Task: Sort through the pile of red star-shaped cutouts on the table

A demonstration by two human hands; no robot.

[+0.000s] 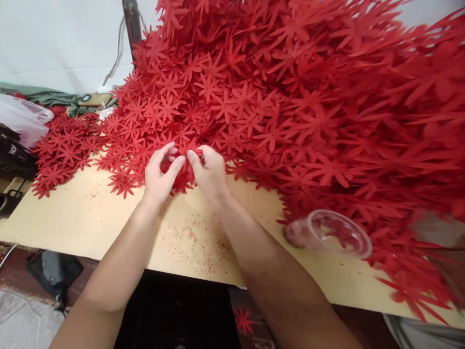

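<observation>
My right hand point(210, 168) pinches a red flower-shaped cutout point(193, 149) between thumb and fingers, just above the table. Close beside it, my left hand point(162, 172) is curved with its thumb and fingers apart. The left fingertips lie near the same cutout; whether they touch it I cannot make out. Right behind both hands rises a large heap of red flower cutouts point(247, 104) with narrow petals. A few cutouts also lie under and between the hands, partly hidden by them.
A smaller pile of red cutouts point(67, 145) lies at the left, by a white plastic bag point(22, 116). On the right, a clear plastic tub point(339, 235) lies tipped on the pale tabletop point(119, 225). One cutout point(243, 321) is below the table edge. Red crumbs dot the tabletop.
</observation>
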